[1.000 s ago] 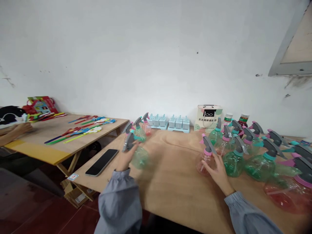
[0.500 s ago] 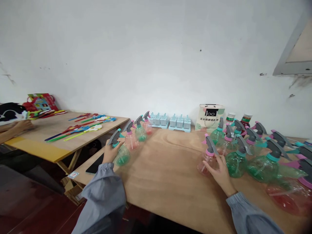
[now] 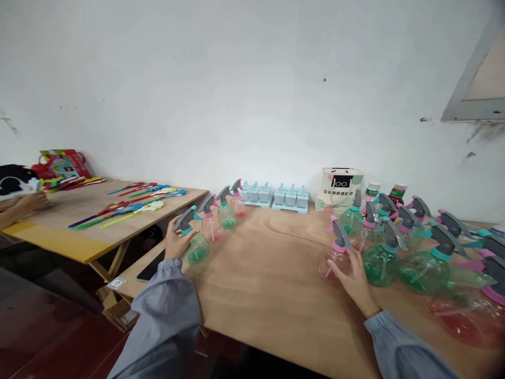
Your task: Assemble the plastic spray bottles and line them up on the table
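At the left of the table, my left hand [image 3: 174, 243] is closed round the neck of a green spray bottle [image 3: 197, 249] with a grey and teal trigger head, which leans a little. My right hand [image 3: 355, 280] has its thumb and fingers about a pink spray bottle [image 3: 333, 261] with a pink collar, which stands upright. Behind my left hand, two pink bottles and a green spray bottle [image 3: 227, 213] form a slanting row. Beside my right hand stands another green spray bottle [image 3: 379, 266], among several more green and pink ones.
Pale blue ice-pop moulds [image 3: 291, 200] and a paper bag [image 3: 339, 192] stand along the wall. A dark phone [image 3: 151, 267] lies by my left sleeve. On the left table [image 3: 94, 245] lie colourful hand-shaped sticks [image 3: 130, 208]; another person's hand [image 3: 33, 202] is there.
The view has shifted very slightly. My left hand and its green spray bottle sit a touch higher and further left in the picture. My right hand stays at the pink spray bottle.
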Demonstrator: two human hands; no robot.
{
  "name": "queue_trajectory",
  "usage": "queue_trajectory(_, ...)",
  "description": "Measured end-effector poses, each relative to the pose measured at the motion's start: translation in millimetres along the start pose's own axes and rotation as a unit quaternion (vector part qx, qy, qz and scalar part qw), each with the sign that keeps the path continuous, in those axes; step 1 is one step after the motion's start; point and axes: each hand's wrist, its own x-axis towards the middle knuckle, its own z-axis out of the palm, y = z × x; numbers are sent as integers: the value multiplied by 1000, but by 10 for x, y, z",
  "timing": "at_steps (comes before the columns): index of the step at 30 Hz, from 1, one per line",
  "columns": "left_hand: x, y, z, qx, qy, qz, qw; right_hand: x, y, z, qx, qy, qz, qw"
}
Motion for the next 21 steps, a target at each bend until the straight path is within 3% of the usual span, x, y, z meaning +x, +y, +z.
queue_trajectory(2,-80,39,-30,-9,59,9,998,-5,12,9,1,-10,0,1000)
queue_trajectory(5,-259,200,-31,15,233,58,971,-21,46,35,13,-25,10,1000)
queue_trajectory(7,-410,409,26,29,339,128,932,-36,54,53,27,-39,16,999)
queue_trajectory(9,-599,718,146,3,370,194,908,-54,33,65,36,-51,16,998)
queue_trajectory(10,-712,910,235,-22,343,200,918,-66,11,71,42,-59,15,997)
queue_trajectory(11,-837,1121,343,-40,260,198,944,-81,-17,78,48,-68,15,996)
queue_trajectory(13,-1104,1570,618,-128,21,182,975,-118,-80,100,66,-88,13,994)
queue_trajectory(14,-1237,1789,779,-177,-104,163,965,-141,-109,118,74,-95,11,993)
queue_trajectory(16,-1473,2167,1123,-251,-254,129,925,-195,-151,167,87,-104,1,991)
queue_trajectory(19,-1703,2495,1565,-281,-366,89,883,-280,-165,245,94,-134,-25,986)
queue_trajectory(21,-1775,2550,1740,-260,-383,70,884,-316,-162,264,85,-156,-41,983)
